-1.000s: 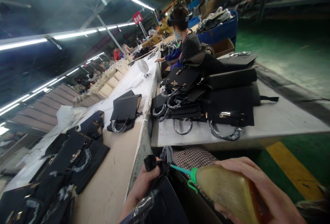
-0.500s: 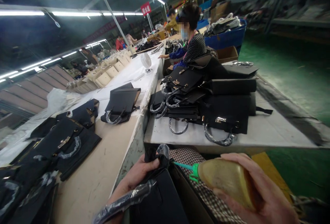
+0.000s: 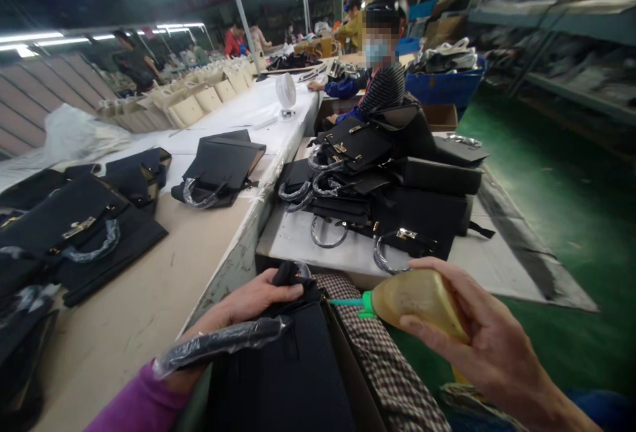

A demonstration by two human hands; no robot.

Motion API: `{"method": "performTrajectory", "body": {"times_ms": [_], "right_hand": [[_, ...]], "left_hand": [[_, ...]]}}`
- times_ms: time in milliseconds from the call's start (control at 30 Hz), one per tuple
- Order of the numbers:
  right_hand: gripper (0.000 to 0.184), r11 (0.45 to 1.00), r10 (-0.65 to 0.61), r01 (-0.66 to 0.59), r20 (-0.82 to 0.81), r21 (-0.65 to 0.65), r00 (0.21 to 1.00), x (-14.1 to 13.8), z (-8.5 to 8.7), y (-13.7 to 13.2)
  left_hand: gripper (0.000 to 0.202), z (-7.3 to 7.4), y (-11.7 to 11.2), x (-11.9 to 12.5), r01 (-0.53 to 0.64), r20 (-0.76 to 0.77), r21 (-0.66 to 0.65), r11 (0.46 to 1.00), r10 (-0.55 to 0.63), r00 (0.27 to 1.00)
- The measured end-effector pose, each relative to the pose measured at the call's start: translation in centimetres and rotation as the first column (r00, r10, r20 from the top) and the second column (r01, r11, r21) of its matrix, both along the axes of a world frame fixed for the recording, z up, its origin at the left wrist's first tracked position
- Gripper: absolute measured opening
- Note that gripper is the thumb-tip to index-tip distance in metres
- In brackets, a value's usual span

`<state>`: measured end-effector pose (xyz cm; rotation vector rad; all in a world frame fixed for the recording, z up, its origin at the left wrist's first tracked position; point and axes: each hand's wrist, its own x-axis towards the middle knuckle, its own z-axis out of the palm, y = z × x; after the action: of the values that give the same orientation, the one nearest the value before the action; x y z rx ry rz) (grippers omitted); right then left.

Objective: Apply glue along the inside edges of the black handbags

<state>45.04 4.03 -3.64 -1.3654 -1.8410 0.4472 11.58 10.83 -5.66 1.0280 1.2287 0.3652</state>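
A black handbag (image 3: 283,372) rests on my lap over checked cloth, its plastic-wrapped handle (image 3: 223,344) lying across my left wrist. My left hand (image 3: 263,296) is closed on the bag's top edge, thumb pressing folded black material. In my right hand (image 3: 477,326) I grip a squeeze bottle (image 3: 420,299) of yellowish liquid, held on its side. Its green cap and thin blue-green nozzle point left, and the tip meets the bag's upper edge near a corner. Whether liquid comes out cannot be seen.
Black handbags (image 3: 412,220) are heaped on the side table ahead. More black bags (image 3: 84,233) lie on the long table (image 3: 149,286) at left, with a white fan (image 3: 285,94) farther along. A masked co-worker (image 3: 382,81) sits beyond the heap. A blue bin (image 3: 447,84) stands behind.
My view has turned slightly and the bag shows a little lower left. The bottle stays at the bag's edge, its nozzle now more level. The co-worker's head has turned toward me.
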Motion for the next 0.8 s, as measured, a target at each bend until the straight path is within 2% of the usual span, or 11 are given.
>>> {"method": "performTrajectory", "body": {"times_ms": [167,433,633,800], "right_hand": [[0.048,0.995,0.065,-0.071,0.088,0.073,0.994,-0.6,0.1,0.7],[0.042,0.989,0.128,-0.135,0.127,0.052,0.984,-0.4,0.9,0.6],[0.046,0.993,0.119,-0.122,0.152,0.007,0.981,-0.1,1.0,0.4],[0.043,0.994,0.087,-0.093,0.115,0.05,0.99,-0.7,1.0,0.5]], "left_hand": [[0.041,0.6,0.5,0.1,0.067,-0.083,0.055,0.996,-0.063,0.995],[0.038,-0.2,0.7,-0.3,0.064,-0.079,0.038,0.997,-0.061,0.995],[0.043,-0.5,0.6,-0.3,0.066,-0.041,0.009,0.998,-0.065,0.997],[0.045,-0.5,0.7,-0.4,0.087,-0.051,0.035,0.996,-0.086,0.995]]}}
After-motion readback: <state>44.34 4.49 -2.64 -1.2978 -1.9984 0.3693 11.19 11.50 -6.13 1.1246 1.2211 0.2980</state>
